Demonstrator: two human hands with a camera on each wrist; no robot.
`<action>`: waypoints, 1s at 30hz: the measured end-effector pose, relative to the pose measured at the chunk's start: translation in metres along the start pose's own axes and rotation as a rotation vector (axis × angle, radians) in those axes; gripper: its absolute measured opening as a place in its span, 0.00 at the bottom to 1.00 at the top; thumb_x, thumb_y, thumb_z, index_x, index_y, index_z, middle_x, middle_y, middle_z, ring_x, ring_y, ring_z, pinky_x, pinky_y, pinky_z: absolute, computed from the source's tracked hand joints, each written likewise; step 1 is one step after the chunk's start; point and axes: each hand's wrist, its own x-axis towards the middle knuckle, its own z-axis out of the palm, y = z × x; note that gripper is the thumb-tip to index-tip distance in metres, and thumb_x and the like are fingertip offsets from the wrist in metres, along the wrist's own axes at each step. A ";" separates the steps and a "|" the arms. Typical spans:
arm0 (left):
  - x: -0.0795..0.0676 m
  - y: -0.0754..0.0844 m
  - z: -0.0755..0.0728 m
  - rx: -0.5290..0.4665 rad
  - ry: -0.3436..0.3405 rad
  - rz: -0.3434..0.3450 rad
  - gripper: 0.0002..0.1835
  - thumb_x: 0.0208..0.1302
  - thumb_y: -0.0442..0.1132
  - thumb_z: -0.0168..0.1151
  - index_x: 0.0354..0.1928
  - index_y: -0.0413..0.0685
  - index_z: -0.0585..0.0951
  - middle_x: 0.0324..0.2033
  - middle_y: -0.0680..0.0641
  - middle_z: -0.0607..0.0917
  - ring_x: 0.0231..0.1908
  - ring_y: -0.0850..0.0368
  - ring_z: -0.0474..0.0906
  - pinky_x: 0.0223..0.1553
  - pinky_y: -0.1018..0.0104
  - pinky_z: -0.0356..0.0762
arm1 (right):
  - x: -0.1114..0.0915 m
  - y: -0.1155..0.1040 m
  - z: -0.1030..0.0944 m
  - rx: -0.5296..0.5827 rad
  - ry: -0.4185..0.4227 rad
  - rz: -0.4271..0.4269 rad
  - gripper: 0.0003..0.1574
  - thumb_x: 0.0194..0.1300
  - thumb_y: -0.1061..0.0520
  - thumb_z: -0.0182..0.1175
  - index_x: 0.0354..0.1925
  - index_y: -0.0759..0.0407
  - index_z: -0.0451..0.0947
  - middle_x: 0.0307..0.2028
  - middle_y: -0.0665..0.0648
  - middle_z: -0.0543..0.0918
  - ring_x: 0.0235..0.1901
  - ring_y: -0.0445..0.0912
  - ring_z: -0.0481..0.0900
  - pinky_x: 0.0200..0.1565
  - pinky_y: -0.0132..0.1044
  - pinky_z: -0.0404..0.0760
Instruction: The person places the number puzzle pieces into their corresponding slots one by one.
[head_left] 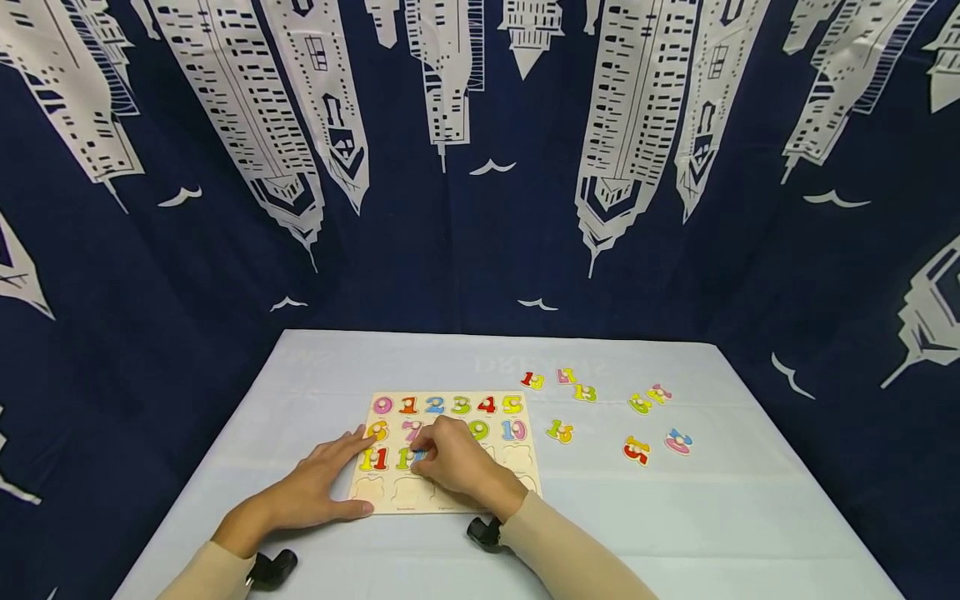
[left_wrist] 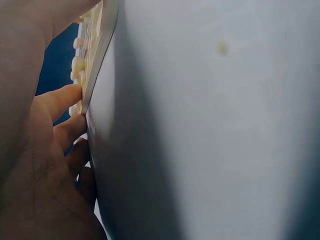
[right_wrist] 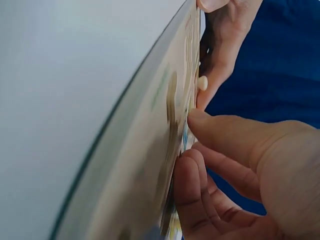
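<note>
A wooden number puzzle board [head_left: 408, 500] lies flat, its upper rows holding colourful number pieces with small knobs. My left hand [head_left: 311, 483] rests along its left edge, fingers extended on the board near the yellow 6 [head_left: 377, 431] and thumb at the front corner. In the left wrist view the fingertips [left_wrist: 72, 93] touch the board's side. My right hand [head_left: 461, 462] pinches the green-and-blue 12 piece [head_left: 403, 458] in the third row, beside the 11 [head_left: 373, 459]. Thumb and fingers surround its blue part [right_wrist: 185, 135] in the right wrist view. The right hand hides the 8's place.
Several loose number pieces lie right of the board, among them a yellow-green one [head_left: 560, 431], a red one [head_left: 637, 450] and a blue-pink one [head_left: 678, 442]. The white table [head_left: 675, 533] ends at a dark blue patterned curtain [head_left: 495, 250].
</note>
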 end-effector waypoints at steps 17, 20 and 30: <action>0.001 0.002 0.000 0.016 0.015 0.008 0.60 0.66 0.67 0.84 0.92 0.54 0.67 0.95 0.38 0.59 0.89 0.24 0.59 0.83 0.13 0.59 | -0.028 0.044 -0.053 -0.044 0.092 -0.050 0.13 0.73 0.63 0.79 0.54 0.60 0.96 0.47 0.56 0.92 0.38 0.38 0.82 0.43 0.30 0.83; 0.000 0.002 0.001 0.014 0.013 0.001 0.59 0.65 0.66 0.84 0.92 0.54 0.67 0.95 0.39 0.59 0.90 0.24 0.59 0.83 0.13 0.60 | -0.034 0.057 -0.066 -0.053 0.136 -0.041 0.12 0.73 0.63 0.80 0.54 0.60 0.96 0.47 0.56 0.93 0.38 0.38 0.84 0.44 0.30 0.84; 0.000 0.002 0.002 0.023 0.016 -0.002 0.59 0.65 0.67 0.84 0.92 0.56 0.68 0.95 0.40 0.60 0.89 0.26 0.60 0.83 0.16 0.62 | -0.065 0.108 -0.120 -0.141 0.276 0.086 0.13 0.73 0.62 0.80 0.54 0.57 0.97 0.50 0.54 0.94 0.42 0.42 0.89 0.44 0.33 0.85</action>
